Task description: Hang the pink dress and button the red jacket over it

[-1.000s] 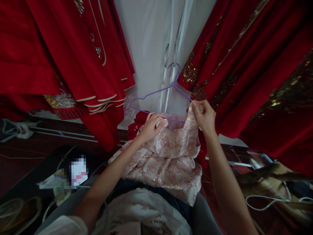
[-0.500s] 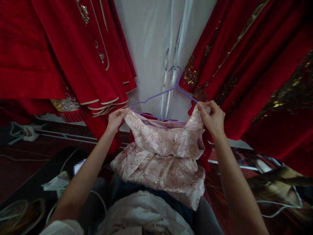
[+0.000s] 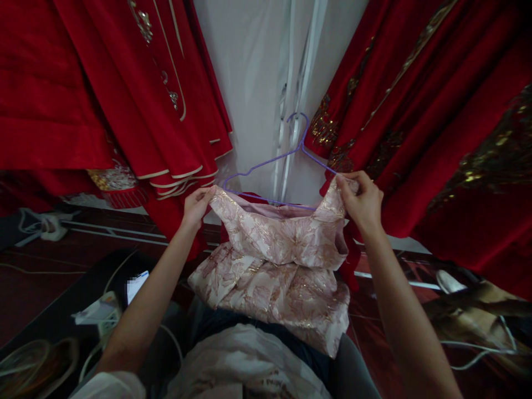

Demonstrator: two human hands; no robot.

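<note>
A pale pink dress (image 3: 286,241) with a gold-threaded floral pattern lies across my lap, its bodice held up before me. My left hand (image 3: 197,205) pinches the left shoulder strap between thumb and fingers. At the other strap, my right hand (image 3: 361,199) is closed on the fabric, right by the hanger's arm. A purple wire hanger (image 3: 274,159) spans behind the neckline, its right end running under the strap in my right hand. The hanger's left end shows just inside the left strap. Whether its hook catches on anything I cannot tell.
Red garments with gold trim hang at the left (image 3: 166,111) and right (image 3: 415,138). White metal poles (image 3: 307,50) stand between them before a pale sheet. A power strip (image 3: 108,313) and cables lie at lower left; a tan bag-like bundle (image 3: 469,321) is at lower right.
My left hand and the left strap have shifted very slightly left and down. My right hand keeps its grip, and the hanger stays in place.
</note>
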